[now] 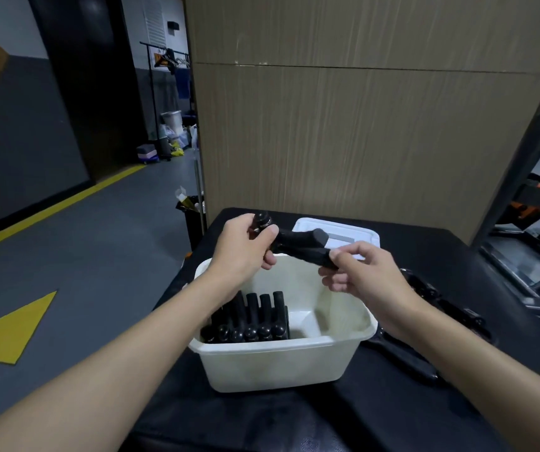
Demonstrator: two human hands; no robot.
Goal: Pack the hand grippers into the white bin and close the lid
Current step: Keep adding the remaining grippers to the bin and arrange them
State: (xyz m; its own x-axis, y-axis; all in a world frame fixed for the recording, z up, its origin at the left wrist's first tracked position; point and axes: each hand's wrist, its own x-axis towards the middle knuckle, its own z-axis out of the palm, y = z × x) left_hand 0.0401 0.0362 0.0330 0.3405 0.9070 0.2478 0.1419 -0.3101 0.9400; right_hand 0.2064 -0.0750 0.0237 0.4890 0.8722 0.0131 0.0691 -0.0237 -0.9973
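No text, label, brand or number can be read anywhere. The orange sign (161, 60) on the far wall is too small and blurred to make out.

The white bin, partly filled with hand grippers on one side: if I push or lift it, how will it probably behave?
The white bin looks like thin plastic, so its walls may flex. The packed hand grippers stand against its left side, so it would probably feel heavier there and tilt when lifted. On the black table it should slide, not roll.
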